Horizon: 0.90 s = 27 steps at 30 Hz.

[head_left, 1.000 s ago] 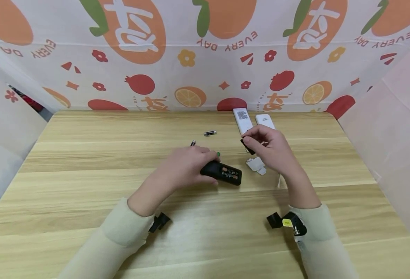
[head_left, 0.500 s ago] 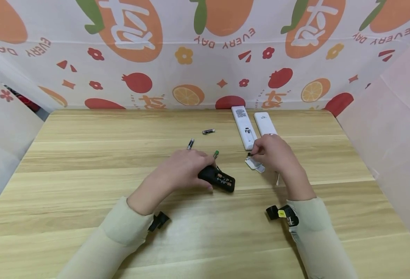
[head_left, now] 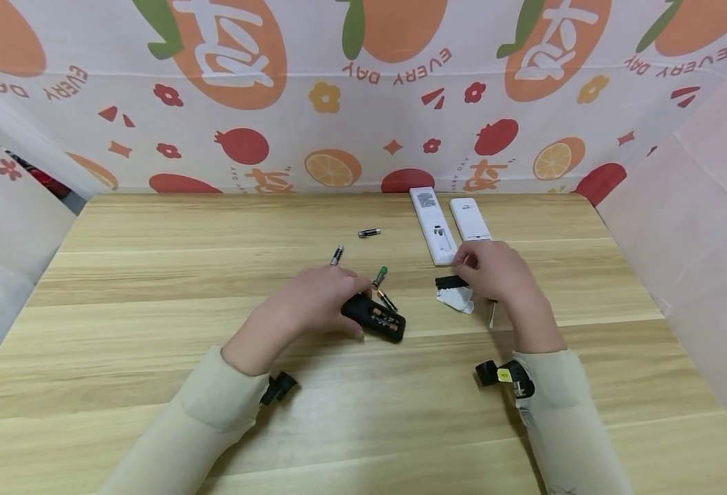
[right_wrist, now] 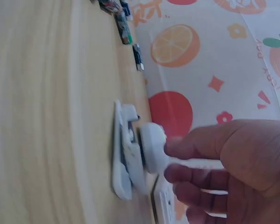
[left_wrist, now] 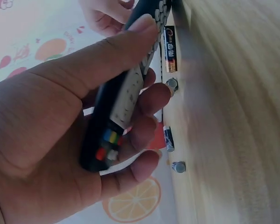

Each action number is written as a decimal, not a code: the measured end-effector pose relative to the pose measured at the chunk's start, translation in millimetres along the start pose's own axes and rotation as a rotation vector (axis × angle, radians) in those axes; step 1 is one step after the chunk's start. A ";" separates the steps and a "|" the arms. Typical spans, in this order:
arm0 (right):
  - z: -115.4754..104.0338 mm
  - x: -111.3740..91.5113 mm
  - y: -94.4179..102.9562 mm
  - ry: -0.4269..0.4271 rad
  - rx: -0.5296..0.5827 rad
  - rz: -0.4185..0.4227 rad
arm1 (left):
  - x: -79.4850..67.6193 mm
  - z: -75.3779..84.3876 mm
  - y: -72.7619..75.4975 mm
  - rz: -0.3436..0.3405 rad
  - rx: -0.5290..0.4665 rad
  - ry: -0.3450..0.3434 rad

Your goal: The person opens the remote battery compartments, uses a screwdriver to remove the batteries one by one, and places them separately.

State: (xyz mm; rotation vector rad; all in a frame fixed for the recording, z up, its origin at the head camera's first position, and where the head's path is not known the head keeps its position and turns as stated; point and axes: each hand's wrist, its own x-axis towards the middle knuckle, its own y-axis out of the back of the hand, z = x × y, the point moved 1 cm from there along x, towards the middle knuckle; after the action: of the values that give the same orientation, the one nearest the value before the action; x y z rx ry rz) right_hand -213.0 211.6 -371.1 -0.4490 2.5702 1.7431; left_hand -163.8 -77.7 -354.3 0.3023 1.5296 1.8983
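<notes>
In the head view my left hand (head_left: 310, 299) grips a black remote control (head_left: 370, 317), back side up, with its uncovered battery compartment showing batteries inside. The left wrist view shows the thumb and curled fingers around the remote (left_wrist: 114, 112), whose buttons face the table. My right hand (head_left: 493, 268) is just beside a black battery cover (head_left: 451, 282) lying on the white battery covers (head_left: 456, 298). Its fingers are relaxed, with nothing pinched between them in the right wrist view. Loose batteries lie by the left hand, including a green-ended battery (head_left: 380, 276) and a dark battery (head_left: 387, 300).
Behind the right hand are two white remotes, a longer remote (head_left: 433, 225) with its compartment exposed and a shorter remote (head_left: 470, 218). Further batteries lie left of them, one battery (head_left: 370, 233) near the back. A fruit-print curtain (head_left: 332, 103) hangs behind the wooden table (head_left: 184, 261).
My right hand has brought the black cover down onto the white covers and let go of it. My left hand has shifted the remote slightly left and nearer, uncovering batteries beside it.
</notes>
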 end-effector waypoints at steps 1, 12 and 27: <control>3.1 -0.9 2.7 -0.021 -0.006 0.011 | 0.0 -0.2 -0.4 0.002 0.010 -0.001; 40.2 -7.2 12.0 -0.294 0.036 -0.038 | 1.4 -3.0 -7.5 0.008 0.066 0.053; 30.9 -6.5 18.1 -0.236 0.170 -0.039 | 3.5 -7.2 -10.9 -0.018 0.031 0.048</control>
State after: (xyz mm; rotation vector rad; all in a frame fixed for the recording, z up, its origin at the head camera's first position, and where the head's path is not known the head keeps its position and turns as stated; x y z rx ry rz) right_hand -215.9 247.5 -365.4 -0.2690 2.4948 1.4510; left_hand -166.6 -80.2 -367.3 0.2577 1.5896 1.8812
